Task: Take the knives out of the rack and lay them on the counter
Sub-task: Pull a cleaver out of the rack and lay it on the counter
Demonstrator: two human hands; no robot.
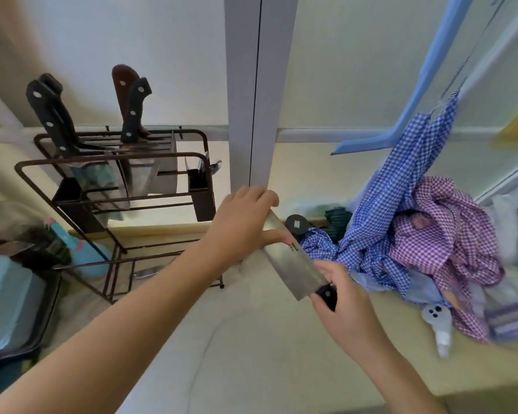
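Right hand [346, 306] wraps its fingers tightly around the black handle of a cleaver [293, 262], whose broad steel blade slants up and to the left above the pale counter [245, 339]. Left hand [243, 222] reaches in from the lower left and grips the far end of that blade, thumb lying across the flat side and fingers curled over the top edge. Just left of the hands stands the dark wire knife rack [114, 186] on the counter, with several more knives upright in its slots: two black-handled ones [50, 115] at the left, a brown-handled one [123, 85] and another black-handled one [135, 110] near the middle. Right of the cleaver lies a heap of blue and purple checked cloth [425, 228].
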